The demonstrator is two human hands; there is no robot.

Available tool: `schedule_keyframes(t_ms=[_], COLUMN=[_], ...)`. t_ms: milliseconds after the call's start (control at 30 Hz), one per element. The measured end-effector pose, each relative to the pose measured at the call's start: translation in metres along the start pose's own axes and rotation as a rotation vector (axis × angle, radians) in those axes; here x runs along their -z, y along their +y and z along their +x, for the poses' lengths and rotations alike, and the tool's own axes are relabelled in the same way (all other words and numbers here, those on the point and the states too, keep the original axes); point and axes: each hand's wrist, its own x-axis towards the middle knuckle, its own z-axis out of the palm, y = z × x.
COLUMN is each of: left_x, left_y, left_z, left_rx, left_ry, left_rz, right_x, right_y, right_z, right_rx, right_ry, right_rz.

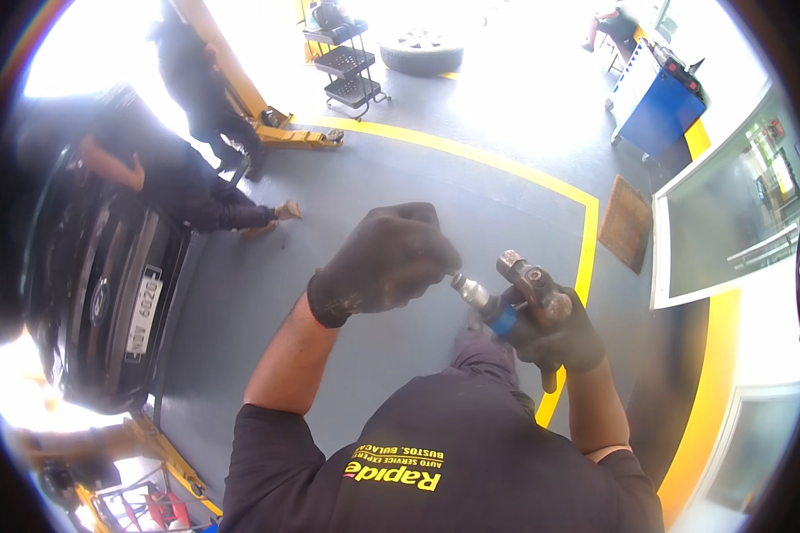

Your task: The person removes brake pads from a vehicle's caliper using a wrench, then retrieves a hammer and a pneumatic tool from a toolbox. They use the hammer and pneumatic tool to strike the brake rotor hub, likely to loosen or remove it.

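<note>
My left hand [389,258], in a dark glove, is raised in front of me with its fingers curled closed. Its fingertips come close to the silver tip of a dark cylindrical tool with a blue band [502,319]; whatever they pinch, if anything, is hidden. My right hand [571,339], also gloved, is wrapped round that tool and a hammer [535,289] together. The hammer's worn metal head sticks out above the fingers, and the end of its handle shows below the hand. Exactly how the tool sits in the palm cannot be seen.
A dark car [98,275] stands on the left, where a person [169,178] leans over it and another stands behind. Farther off are a yellow lift arm [302,139], a black cart [345,62], a tire [422,58] and a blue tool cabinet [662,111]. A brown board [627,222] lies right.
</note>
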Motion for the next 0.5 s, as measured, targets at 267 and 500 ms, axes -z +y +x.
schedule_keyframes(t_ms=[267,500], left_x=[0.056,0.096], left_y=[-0.167,-0.313], left_z=[0.162,0.255], left_rx=[0.077,0.163], left_ry=[-0.129,-0.035], left_rz=[0.061,0.05], right_x=[0.147,0.253], right_y=[0.011,0.002], right_z=[0.214,0.394], right_rx=[-0.066,-0.076], right_ry=[-0.193,-0.344], right_rz=[0.358,-0.107])
